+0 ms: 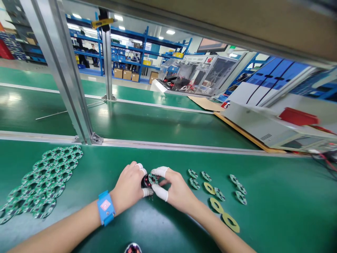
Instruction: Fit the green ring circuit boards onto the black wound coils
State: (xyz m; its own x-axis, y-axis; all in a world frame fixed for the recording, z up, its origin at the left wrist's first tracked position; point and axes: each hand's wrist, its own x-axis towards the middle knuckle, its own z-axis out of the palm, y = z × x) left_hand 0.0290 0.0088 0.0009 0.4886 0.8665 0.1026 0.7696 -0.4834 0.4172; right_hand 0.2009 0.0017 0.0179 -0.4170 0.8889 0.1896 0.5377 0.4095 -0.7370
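Note:
My left hand (133,184), with white finger cots and a blue wrist strap (106,208), is closed around a dark motor stator with copper windings (146,181). Thin wire ends stick out below it. Between the thumb and fingers of my right hand (173,186), also in white finger cots, is a ring-shaped green circuit board (153,179). The board is held at the stator's face; whether the two touch I cannot tell. A second wound stator (133,248) shows partly at the bottom edge.
Many ring boards (52,171) lie in rows at the left. Loose ring boards (194,183) and yellow rings (216,205) lie on the right of the green bench. A metal post (65,70) and rail (158,144) stand beyond. Machines sit at the back right.

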